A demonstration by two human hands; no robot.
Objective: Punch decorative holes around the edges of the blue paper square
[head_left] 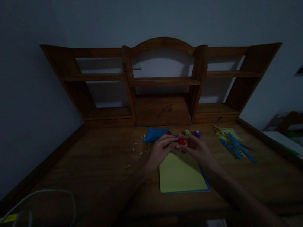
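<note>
My left hand (162,148) and my right hand (198,147) meet over the top of a yellow paper sheet (181,173). Between their fingertips is a small red paper punch (181,141), partly covered by the fingers. The yellow sheet lies on a blue one whose edge shows at the right and bottom. Just behind my hands sit a green punch (187,132) and a purple punch (197,133), each with a white spot. A blue piece (154,134) with small marks along its edge lies behind my left hand. Further red and purple items there are mostly hidden.
Small paper bits (136,143) are scattered left of my hands. Yellow perforated paper (223,132) and blue strips (237,146) lie at the right. A wooden shelf unit (164,81) rises at the desk's back. A pale cable (49,190) loops at the front left.
</note>
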